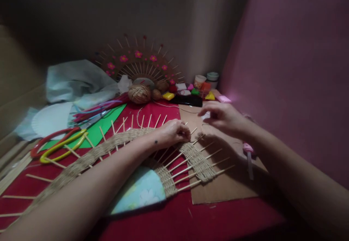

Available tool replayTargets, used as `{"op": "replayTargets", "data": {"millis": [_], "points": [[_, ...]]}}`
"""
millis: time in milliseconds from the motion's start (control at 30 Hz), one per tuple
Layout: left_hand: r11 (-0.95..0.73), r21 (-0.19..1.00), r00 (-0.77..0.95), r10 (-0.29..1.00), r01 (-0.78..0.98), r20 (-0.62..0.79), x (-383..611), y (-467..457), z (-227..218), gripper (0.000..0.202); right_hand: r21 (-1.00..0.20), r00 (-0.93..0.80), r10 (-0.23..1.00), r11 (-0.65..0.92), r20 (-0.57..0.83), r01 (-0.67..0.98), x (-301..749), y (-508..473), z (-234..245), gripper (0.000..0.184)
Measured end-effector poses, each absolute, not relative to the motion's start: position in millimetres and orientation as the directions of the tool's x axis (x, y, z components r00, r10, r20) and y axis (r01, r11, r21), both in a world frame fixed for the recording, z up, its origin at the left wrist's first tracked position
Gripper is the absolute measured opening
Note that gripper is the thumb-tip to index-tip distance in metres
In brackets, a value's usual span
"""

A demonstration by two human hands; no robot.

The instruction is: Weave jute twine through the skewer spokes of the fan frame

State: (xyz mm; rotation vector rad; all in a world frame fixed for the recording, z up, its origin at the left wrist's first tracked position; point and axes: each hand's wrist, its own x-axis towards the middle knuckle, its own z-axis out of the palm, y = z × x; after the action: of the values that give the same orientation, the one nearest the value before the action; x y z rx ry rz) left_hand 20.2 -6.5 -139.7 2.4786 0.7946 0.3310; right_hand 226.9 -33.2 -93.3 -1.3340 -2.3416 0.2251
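Observation:
A half-round woven fan (200,163) of thin wooden sticks and tan twine lies in front of me, with a light-blue floral panel (141,190) at its inner part. My left hand (177,131) is closed at the upper right of the woven band, its fingers curled around the sticks there; the fingertips are partly hidden. Off to the right, my right hand (222,117) is raised above the cardboard with fingers bent together. A thin strand of twine (174,106) runs from the twine ball (139,93) to its fingertips.
A flower-decorated fan (137,61) stands against the wall. Yellow-handled scissors (62,157), green sheet (109,124) and paper plate (50,119) lie left. Clay packets (209,95) and small jars (212,79) sit behind. Cardboard (218,192) covers the red cloth; a pink-headed tool (249,159) lies right.

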Motion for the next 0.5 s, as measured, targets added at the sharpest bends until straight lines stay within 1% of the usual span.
{"op": "replayTargets", "data": {"millis": [67, 133, 200, 333, 400, 500], "points": [[-0.698, 0.535, 0.797, 0.600, 0.475, 0.076, 19.9, -6.8, -139.4, 0.013, -0.368, -0.607, 0.786, 0.602, 0.117, 0.709, 218.3, -41.9, -95.8, 0.019], [-0.694, 0.532, 0.788, 0.610, 0.486, 0.076, 19.8, -7.1, -139.3, 0.014, -0.341, -0.658, 0.752, 0.625, 0.024, 0.702, 212.1, -43.8, -102.3, 0.016], [-0.690, 0.531, 0.784, 0.616, 0.492, 0.073, 19.8, -7.2, -139.4, 0.015, -0.292, -0.644, 0.765, 0.618, 0.009, 0.730, 209.1, -41.2, -112.3, 0.013], [-0.684, 0.541, 0.789, 0.612, 0.489, 0.060, 19.2, -7.3, -139.6, 0.014, -0.246, -0.632, 0.775, 0.617, 0.026, 0.747, 209.0, -37.4, -127.6, 0.017], [-0.682, 0.545, 0.789, 0.612, 0.487, 0.061, 18.7, -7.7, -139.3, 0.014, -0.239, -0.614, 0.788, 0.604, 0.038, 0.761, 210.6, -40.0, -127.4, 0.018], [-0.689, 0.537, 0.788, 0.612, 0.487, 0.071, 18.2, -8.4, -138.8, 0.013, -0.216, -0.591, 0.806, 0.579, 0.013, 0.786, 215.3, -47.1, -118.8, 0.018]]}}
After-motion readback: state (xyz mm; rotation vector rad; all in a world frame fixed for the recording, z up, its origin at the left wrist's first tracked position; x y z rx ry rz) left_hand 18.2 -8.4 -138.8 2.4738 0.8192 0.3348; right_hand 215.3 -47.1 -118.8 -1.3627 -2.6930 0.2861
